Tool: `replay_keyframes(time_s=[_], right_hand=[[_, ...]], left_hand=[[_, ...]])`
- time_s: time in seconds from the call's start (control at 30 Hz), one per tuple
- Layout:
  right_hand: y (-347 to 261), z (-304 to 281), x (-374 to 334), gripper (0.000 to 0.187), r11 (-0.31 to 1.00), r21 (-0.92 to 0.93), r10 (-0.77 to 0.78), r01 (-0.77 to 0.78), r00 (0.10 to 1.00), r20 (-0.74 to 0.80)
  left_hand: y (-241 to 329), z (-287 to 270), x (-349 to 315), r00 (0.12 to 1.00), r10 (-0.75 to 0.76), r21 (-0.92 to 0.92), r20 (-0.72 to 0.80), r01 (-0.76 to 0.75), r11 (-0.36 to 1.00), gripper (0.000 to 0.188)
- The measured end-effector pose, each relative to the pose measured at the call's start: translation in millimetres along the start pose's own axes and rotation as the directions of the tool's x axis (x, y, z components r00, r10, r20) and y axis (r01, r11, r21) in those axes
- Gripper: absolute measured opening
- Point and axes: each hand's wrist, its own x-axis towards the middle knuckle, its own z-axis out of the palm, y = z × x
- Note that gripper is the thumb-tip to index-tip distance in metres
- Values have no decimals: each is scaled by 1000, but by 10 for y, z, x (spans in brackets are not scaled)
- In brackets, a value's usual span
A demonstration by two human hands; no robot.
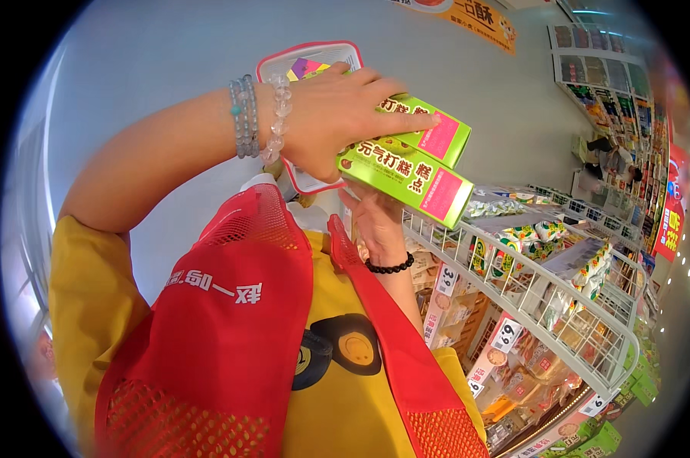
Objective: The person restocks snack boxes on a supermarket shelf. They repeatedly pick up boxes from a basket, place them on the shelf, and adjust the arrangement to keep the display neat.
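Two long green pastry boxes with pink end panels lie side by side before me, an upper box (446, 137) and a lower box (406, 177). From above, my left hand (345, 111) grips them, fingers stretched across the upper box; two bead bracelets circle its wrist. My right hand (378, 221), with a black bead bracelet, is beneath the lower box and supports it; its fingertips are hidden behind the box. Behind my left hand stands a white basket (288, 65) with a red rim, partly covered; a purple and yellow package (308, 69) shows in it.
At right stands a white wire rack (513, 294) with bagged snacks (528, 237). Below it are shelves of packaged baked goods (540, 355) with price tags (507, 336). More green boxes (593, 443) lie lower right. Far right, a person (614, 164) is by tall stocked shelves (650, 175).
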Motion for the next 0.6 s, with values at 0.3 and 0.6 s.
replay_keyframes(time_s=[0.3, 0.6], right_hand=[[724, -882, 22, 61, 947, 165, 316, -274, 720, -618], [1339, -1207, 26, 48, 893, 336, 450, -301, 549, -704]], left_hand=[[-1243, 1003, 308, 969, -112, 435, 222, 4, 900, 100], [-2341, 3213, 104, 837, 7, 392, 547, -263, 882, 58]])
